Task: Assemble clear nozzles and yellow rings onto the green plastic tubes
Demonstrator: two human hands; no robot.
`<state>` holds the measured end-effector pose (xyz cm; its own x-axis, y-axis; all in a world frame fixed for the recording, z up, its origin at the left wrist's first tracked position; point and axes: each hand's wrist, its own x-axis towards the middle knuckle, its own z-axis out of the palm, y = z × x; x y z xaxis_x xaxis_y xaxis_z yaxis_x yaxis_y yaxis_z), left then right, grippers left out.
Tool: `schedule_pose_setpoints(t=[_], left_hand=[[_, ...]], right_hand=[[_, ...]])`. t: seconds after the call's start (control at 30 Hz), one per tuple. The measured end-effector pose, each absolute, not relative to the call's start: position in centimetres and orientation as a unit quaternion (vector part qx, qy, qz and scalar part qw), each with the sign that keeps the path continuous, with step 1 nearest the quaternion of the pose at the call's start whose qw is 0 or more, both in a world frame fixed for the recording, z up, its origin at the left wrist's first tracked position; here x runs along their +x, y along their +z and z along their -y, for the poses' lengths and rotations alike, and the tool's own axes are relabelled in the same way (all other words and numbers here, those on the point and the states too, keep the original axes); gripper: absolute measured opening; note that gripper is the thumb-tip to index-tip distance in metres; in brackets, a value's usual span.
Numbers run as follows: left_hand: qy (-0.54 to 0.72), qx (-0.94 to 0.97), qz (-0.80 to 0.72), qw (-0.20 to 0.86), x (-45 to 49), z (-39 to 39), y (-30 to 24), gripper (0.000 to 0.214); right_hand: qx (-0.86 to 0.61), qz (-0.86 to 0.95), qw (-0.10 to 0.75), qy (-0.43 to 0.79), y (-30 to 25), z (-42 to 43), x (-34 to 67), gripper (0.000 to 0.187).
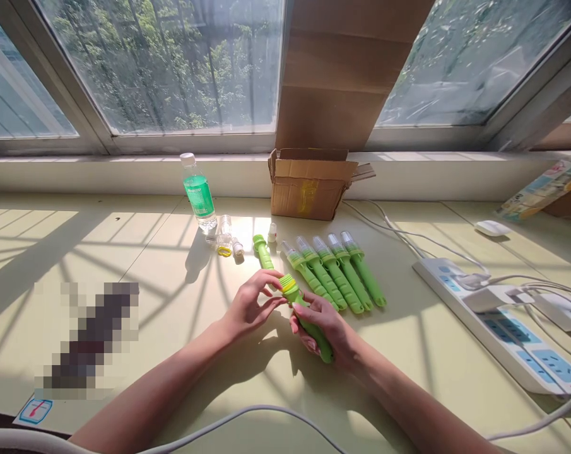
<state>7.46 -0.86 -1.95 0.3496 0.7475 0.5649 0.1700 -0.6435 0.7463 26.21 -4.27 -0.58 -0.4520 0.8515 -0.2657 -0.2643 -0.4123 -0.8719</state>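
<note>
My right hand [320, 321] is wrapped round a green handle [316, 334], which tilts with its threaded end up and to the left. A yellow ring [289, 287] sits around that end, below the threads. My left hand [257, 299] is at the ring, its index finger and thumb on either side. Just beyond it lies another green handle [264, 252] with a bare threaded end, beside a small white-capped piece [272, 232]. Right of my hands, several green handles with clear caps [332, 271] lie in a row. Clear caps [224, 227] and a loose yellow ring [224, 251] lie to the left.
A green-labelled bottle [200, 198] and an open cardboard box [308, 189] stand near the windowsill. At right lies a power strip [503, 328] with plugs and cables. A grey cable [261, 408] crosses the table in front. At left is a blurred dark object [93, 337].
</note>
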Motion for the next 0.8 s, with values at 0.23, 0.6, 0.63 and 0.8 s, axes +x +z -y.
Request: schedule_pose_setpoints(t=[0.23,0.6,0.63,0.8], left_hand=[[0.495,0.758,-0.306,0.295,7.2,1.0,-1.5,0.014],[0.478,0.786,-0.291,0.265,7.5,0.9,-2.2,0.038],[0.476,0.787,-0.295,0.26,7.5,0.9,-2.3,0.037],[0.499,0.778,-0.311,0.22,7.6,1.0,-2.5,0.026]], right_hand=[[-0.375,0.417,0.377,0.737,-0.2,4.4,26.0,0.032],[-0.378,0.388,0.374,0.753,-0.1,4.7,26.1,0.027],[-0.381,0.393,0.369,0.751,-0.1,4.7,26.1,0.025],[-0.395,0.418,0.36,0.734,-0.2,4.6,26.1,0.035]])
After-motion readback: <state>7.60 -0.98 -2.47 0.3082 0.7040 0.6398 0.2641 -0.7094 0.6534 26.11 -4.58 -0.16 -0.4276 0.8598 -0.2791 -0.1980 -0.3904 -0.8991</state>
